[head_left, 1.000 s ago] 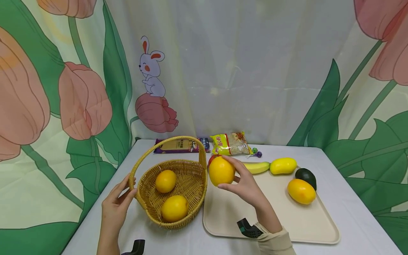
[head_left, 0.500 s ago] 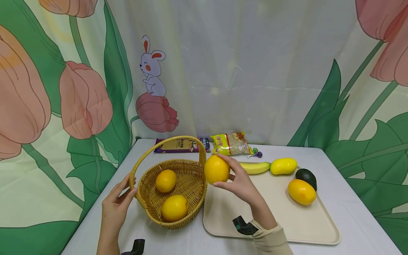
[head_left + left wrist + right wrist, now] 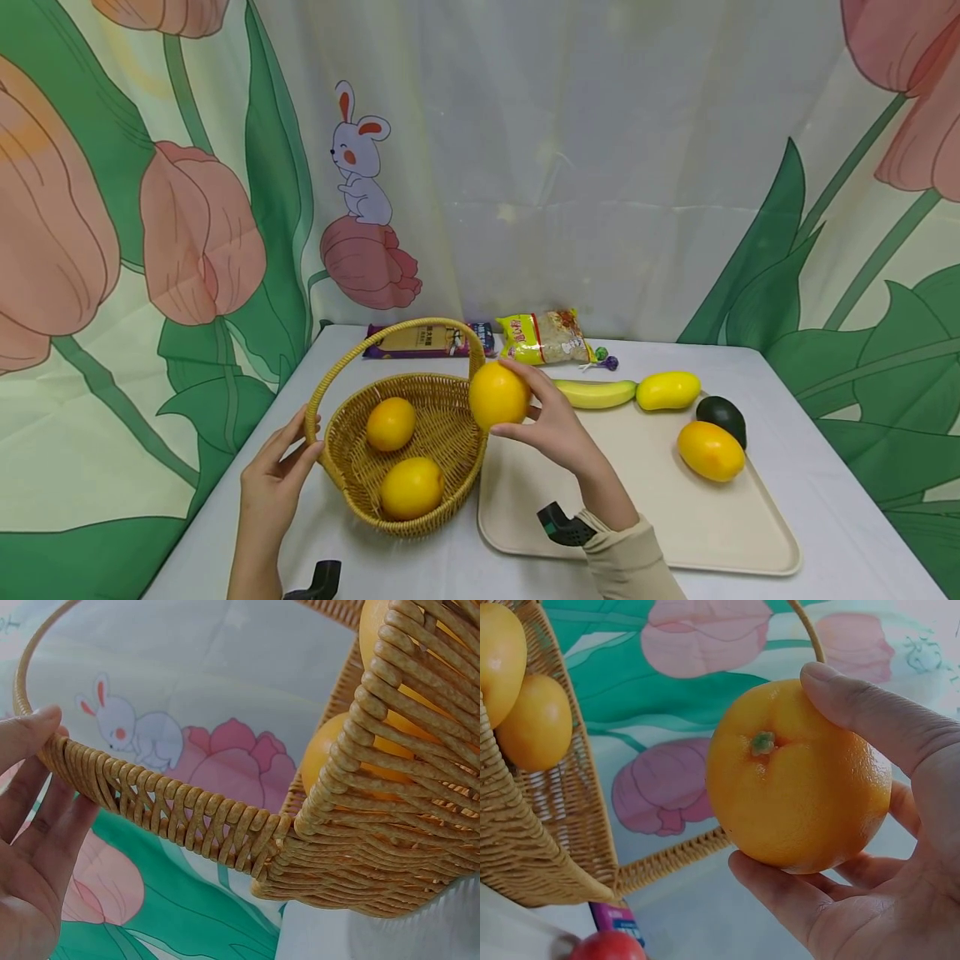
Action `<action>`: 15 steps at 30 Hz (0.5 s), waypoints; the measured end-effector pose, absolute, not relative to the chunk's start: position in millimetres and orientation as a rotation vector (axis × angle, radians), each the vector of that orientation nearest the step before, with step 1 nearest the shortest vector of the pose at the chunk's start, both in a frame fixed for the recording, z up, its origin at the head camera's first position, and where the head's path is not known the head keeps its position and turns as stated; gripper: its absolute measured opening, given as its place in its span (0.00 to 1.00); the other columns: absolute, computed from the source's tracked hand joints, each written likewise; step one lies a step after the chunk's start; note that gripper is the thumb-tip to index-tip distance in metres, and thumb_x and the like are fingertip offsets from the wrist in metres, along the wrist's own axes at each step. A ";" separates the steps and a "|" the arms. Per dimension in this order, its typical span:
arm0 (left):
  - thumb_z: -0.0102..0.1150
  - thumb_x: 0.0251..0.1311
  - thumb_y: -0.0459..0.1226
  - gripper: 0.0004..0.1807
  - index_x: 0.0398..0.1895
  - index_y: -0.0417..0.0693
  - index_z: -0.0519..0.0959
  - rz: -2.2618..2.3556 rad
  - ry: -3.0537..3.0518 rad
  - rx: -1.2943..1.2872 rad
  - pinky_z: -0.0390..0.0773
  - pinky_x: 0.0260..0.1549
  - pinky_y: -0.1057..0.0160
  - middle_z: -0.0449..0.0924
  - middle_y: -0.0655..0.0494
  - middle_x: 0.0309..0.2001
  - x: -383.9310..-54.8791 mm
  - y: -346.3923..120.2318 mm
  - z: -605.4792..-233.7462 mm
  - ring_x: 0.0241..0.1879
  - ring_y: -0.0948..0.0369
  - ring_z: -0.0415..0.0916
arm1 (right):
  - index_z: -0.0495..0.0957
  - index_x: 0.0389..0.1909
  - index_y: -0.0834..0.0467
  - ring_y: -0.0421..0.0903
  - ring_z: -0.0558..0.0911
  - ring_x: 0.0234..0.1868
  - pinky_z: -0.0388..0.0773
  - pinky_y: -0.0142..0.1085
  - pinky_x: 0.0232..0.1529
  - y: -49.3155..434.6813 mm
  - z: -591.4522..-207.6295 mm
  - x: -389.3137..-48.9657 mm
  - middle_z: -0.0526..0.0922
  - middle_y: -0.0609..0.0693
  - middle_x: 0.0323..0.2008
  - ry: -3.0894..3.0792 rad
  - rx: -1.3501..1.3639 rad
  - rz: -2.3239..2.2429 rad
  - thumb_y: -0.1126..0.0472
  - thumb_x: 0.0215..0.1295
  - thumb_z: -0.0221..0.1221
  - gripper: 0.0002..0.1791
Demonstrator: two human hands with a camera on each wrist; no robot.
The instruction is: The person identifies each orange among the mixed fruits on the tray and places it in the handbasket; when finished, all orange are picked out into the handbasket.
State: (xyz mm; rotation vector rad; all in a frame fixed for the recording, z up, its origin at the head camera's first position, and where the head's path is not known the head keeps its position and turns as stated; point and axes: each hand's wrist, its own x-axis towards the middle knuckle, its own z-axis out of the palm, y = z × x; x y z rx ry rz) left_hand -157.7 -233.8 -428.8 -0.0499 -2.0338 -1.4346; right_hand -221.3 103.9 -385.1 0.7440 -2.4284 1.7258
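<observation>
In the head view my left hand (image 3: pixel 273 483) holds the left side of the handle of a woven wicker basket (image 3: pixel 450 500), thumb and fingers on it. Inside the basket lie two yellow-orange fruits, a rounder one (image 3: pixel 391 424) behind and a longer one (image 3: pixel 412 488) in front. My right hand (image 3: pixel 558 429) grips an orange (image 3: pixel 799 776) between thumb and fingers; its green stem end shows in the right wrist view. Seen from the head, the orange overlaps the basket's right rim and the foot of the handle. A red fruit (image 3: pixel 607 946) shows low in the right wrist view.
A beige tray (image 3: pixel 637 517) right of the basket bears a banana (image 3: pixel 600 394), a yellow mango (image 3: pixel 667 391), a dark green avocado (image 3: pixel 722 419) and an orange-yellow mango (image 3: pixel 711 452). Behind lie a purple packet (image 3: pixel 420 342), a yellow snack bag (image 3: pixel 543 337) and lollipops (image 3: pixel 609 362).
My right hand has carried the orange leftward from over the tray's left side to the basket's right rim. The left hand and the basket have stayed in place.
</observation>
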 end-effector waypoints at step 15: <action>0.60 0.54 0.22 0.28 0.60 0.45 0.74 -1.439 -2.007 -0.093 0.79 0.42 0.82 0.78 0.76 0.44 -158.8 -234.6 -431.1 0.46 0.76 0.76 | 0.62 0.68 0.47 0.54 0.72 0.59 0.79 0.47 0.58 79.0 -386.5 -230.1 0.63 0.52 0.66 -2.441 0.841 1.737 0.59 0.48 0.72 0.45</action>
